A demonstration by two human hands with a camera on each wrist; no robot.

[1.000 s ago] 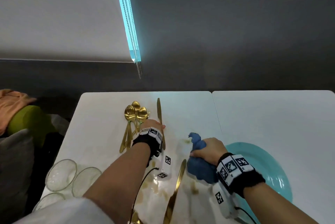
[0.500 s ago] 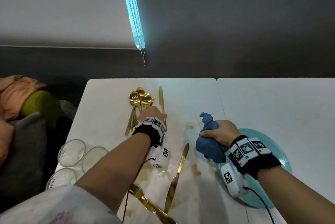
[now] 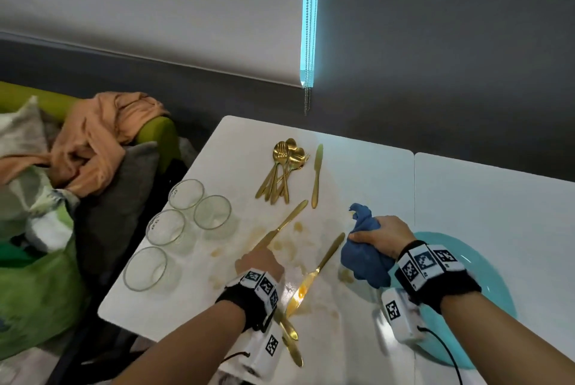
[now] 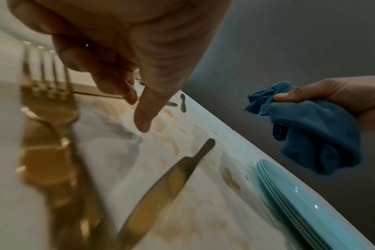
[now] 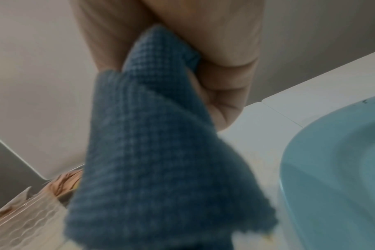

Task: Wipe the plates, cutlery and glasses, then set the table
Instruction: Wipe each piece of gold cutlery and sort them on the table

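My left hand (image 3: 257, 261) hovers low over the near end of a gold knife (image 3: 287, 219) lying aslant on the stained white table (image 3: 357, 173). In the left wrist view its fingers (image 4: 128, 94) curl down to the thin knife while the thumb (image 4: 144, 116) points at the table, apart from them. My right hand (image 3: 381, 231) grips a bunched blue cloth (image 3: 362, 263) (image 5: 161, 152) just left of the stacked teal plates (image 3: 473, 310) (image 4: 310, 208). A second knife (image 3: 320, 266) with a smeared blade lies between my hands.
Several clear glasses (image 3: 186, 216) stand near the table's left edge. A pile of gold spoons and forks (image 3: 284, 166) and another knife (image 3: 317, 173) lie at the back. Forks (image 3: 291, 338) lie under my left wrist. A green chair with clothes (image 3: 93, 148) stands to the left.
My left hand has drawn back from the far knife beside the spoon pile to the nearer slanted knife. The right hand keeps holding the cloth by the plates. My head has turned left.
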